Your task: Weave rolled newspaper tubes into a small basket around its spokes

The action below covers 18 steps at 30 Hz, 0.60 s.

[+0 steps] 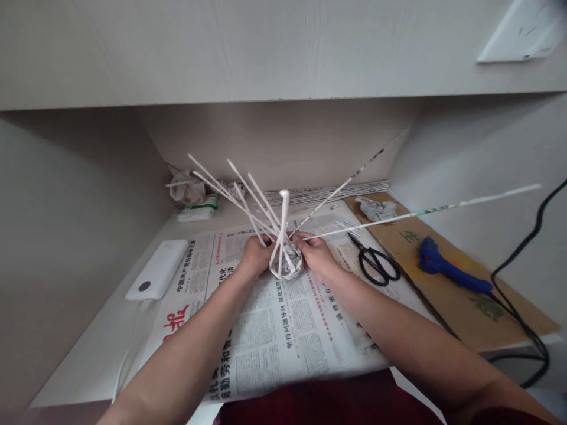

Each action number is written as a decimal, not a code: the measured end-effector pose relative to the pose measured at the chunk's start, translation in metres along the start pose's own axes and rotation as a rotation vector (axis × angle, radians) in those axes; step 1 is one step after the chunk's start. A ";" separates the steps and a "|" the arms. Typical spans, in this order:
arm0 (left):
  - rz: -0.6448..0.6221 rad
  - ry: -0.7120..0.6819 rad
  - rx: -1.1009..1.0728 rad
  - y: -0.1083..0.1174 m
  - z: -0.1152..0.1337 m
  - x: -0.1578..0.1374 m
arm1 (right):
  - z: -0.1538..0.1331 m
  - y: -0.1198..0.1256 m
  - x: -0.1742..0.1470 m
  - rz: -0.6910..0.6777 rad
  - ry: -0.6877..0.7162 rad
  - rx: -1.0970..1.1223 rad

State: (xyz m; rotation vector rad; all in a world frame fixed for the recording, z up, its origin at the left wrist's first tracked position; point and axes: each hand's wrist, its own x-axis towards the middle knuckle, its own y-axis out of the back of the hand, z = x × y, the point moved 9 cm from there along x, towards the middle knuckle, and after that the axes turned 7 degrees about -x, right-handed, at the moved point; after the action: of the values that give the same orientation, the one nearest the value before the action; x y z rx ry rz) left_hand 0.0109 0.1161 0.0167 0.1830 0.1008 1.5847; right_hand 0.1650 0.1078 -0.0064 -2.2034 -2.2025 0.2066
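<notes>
Between my two hands is a small round piece woven from rolled paper sticks [287, 267], held above the spread newspaper. Several white sticks [263, 203] fan up and to the left from it, and two longer printed ones reach out to the right. My left hand [258, 254] grips the left side of the woven piece, fingers closed and partly hidden behind the sticks. On the right side, my right hand [315, 252] pinches the rim where the long paper stick [385, 219] comes out.
Newspaper [248, 348] covers the table. Black scissors [376, 262] lie to the right, beside cardboard [482, 301] bearing a blue glue gun [452, 270] with a black cable. A white power bank [158, 268] rests at left. Paper sticks [328, 193] lie along the back wall under a low overhang.
</notes>
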 end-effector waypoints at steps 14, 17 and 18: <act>-0.400 0.111 -0.238 -0.010 0.004 -0.001 | -0.002 0.008 0.001 0.061 0.008 -0.085; -0.648 0.191 -0.310 -0.007 0.007 -0.009 | -0.002 0.008 0.001 0.050 0.009 -0.091; -0.686 0.200 -0.312 -0.003 0.007 -0.010 | -0.001 0.007 0.001 0.041 0.009 -0.094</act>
State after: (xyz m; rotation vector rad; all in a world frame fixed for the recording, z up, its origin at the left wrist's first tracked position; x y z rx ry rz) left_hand 0.0154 0.1058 0.0221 -0.2379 0.0611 0.9118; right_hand 0.1721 0.1087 -0.0059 -2.2932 -2.2083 0.0965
